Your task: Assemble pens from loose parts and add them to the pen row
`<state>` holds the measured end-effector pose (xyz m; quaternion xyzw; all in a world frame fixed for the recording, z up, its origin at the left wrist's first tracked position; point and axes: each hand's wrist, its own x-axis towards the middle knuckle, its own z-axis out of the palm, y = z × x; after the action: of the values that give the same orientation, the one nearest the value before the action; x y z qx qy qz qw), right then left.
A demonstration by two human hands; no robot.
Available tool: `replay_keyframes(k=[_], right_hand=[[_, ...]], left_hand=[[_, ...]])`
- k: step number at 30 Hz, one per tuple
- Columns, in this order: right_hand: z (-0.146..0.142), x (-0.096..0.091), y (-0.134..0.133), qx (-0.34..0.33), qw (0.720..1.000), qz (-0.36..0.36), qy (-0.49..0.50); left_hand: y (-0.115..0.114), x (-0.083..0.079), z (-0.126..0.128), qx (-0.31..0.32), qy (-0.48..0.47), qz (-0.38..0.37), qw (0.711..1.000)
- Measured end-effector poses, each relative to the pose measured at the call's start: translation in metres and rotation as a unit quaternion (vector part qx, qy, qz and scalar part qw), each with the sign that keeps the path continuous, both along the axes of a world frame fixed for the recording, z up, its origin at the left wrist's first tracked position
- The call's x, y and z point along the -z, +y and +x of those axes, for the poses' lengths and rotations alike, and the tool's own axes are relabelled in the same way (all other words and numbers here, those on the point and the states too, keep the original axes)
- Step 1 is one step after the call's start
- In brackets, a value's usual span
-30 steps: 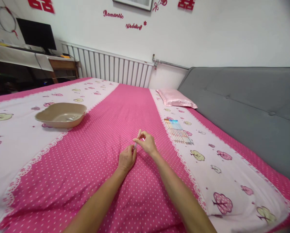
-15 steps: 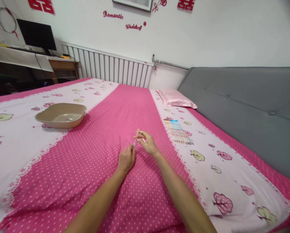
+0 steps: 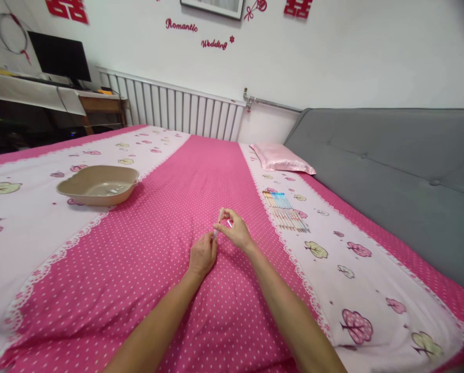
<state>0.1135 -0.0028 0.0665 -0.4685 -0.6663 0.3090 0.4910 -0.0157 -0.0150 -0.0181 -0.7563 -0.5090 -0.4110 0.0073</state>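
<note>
A slim, pale pen (image 3: 215, 233) stands tilted between my two hands, over the middle of the pink dotted bedcover. My left hand (image 3: 203, 254) is closed around its lower part. The fingers of my right hand (image 3: 234, 228) pinch it near the upper end, which looks pale pink. A small whitish sliver (image 3: 229, 223) shows among my right fingers; I cannot make out what it is. To the right lie two rows of pens (image 3: 290, 220) side by side, the far row with orange to blue ends, the near row mostly pale with reddish marks.
A beige plastic basin (image 3: 96, 199) with small clear pieces inside sits on the bed at left. A pink pillow (image 3: 282, 157) lies by the grey headboard (image 3: 387, 155). Beyond the bed are a white radiator (image 3: 173, 106) and a desk with a monitor (image 3: 61, 57).
My right thumb and fingers have shifted slightly along the pen, closer to my left hand. My left hand stays nearly where it was. The basin and pen rows have not moved.
</note>
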Motion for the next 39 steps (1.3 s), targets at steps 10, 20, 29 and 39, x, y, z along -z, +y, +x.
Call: replay_keyframes(k=[10, 20, 29, 39], right_hand=[[0.001, -0.002, 0.000, -0.023, 0.999, -0.033, 0.026], [-0.005, -0.007, -0.003, 0.050, 0.992, 0.044, -0.102], [0.000, -0.009, -0.004, -0.004, 0.998, 0.026, -0.061], [-0.002, -0.012, -0.004, -0.008, 0.999, -0.034, -0.010]], left_hand=[[0.001, 0.003, 0.000, -0.001, -0.003, -0.004, 1.000], [0.000, 0.000, 0.000, 0.002, -0.002, 0.004, 1.000], [0.000, 0.000, 0.000, 0.001, -0.001, 0.006, 1.000], [0.001, 0.002, -0.001, 0.002, -0.007, 0.006, 1.000]])
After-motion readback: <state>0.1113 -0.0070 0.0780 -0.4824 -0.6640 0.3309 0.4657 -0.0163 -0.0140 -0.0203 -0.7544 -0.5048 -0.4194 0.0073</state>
